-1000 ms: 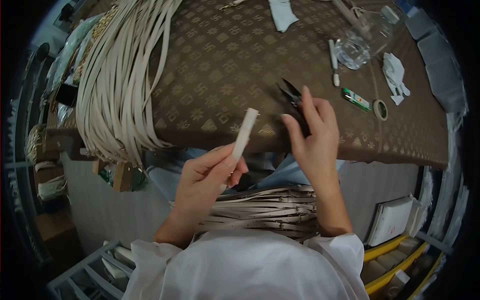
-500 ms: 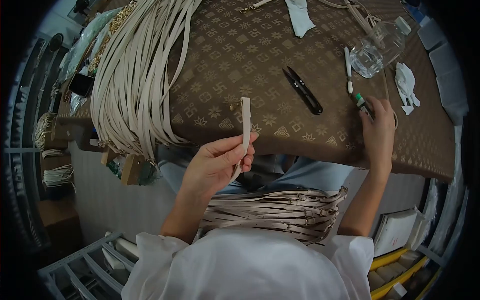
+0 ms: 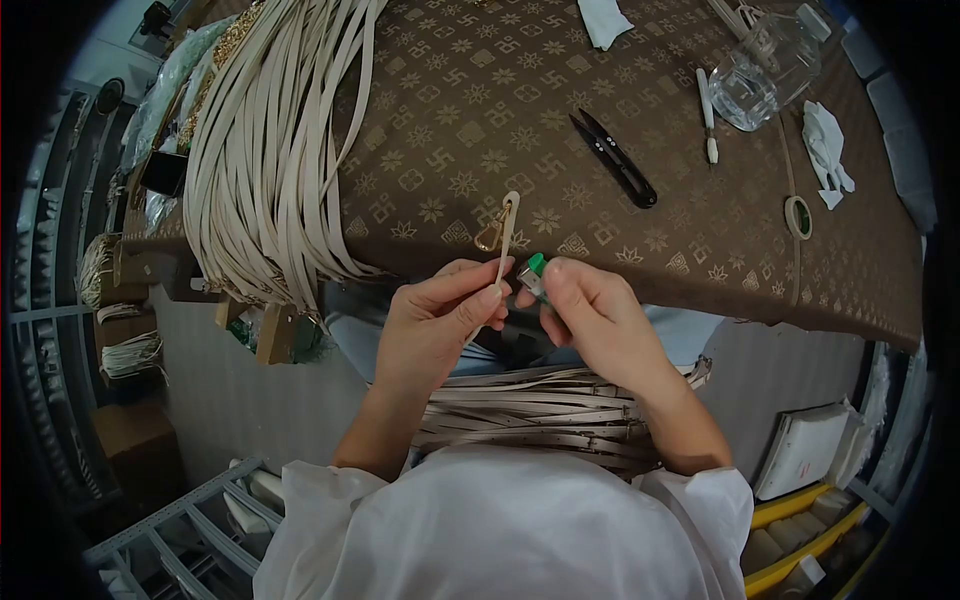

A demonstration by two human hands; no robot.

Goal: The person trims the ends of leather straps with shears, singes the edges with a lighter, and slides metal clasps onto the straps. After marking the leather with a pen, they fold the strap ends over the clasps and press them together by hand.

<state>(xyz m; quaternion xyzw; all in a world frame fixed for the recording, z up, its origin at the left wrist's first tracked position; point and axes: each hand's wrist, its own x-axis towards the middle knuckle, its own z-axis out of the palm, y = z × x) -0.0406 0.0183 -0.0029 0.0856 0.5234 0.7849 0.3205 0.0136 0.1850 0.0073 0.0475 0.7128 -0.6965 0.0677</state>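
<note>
Between the fingertips of my left hand (image 3: 435, 325) is a pale strap (image 3: 508, 235), its looped end pointing up with a gold clasp (image 3: 490, 236) hanging beside it. My right hand (image 3: 605, 320) is closed on a small green-topped lighter (image 3: 534, 276), just right of the strap and apart from it. Both hands are over the table's front edge. More pale straps with buckles (image 3: 540, 410) lie across my lap. Black thread snips (image 3: 615, 160) rest on the table beyond my hands.
A thick bundle of pale straps (image 3: 280, 150) hangs over the patterned tablecloth (image 3: 450, 120) at left. On the right are a white pen (image 3: 707, 115), a clear bottle (image 3: 765, 75), a crumpled tissue (image 3: 825, 150) and a tape roll (image 3: 798, 217). Another tissue (image 3: 604, 22) lies at the back.
My right hand has moved left from the table's right side, bringing the lighter close to the strap. The strap in my left hand has turned, and its gold clasp now shows more fully.
</note>
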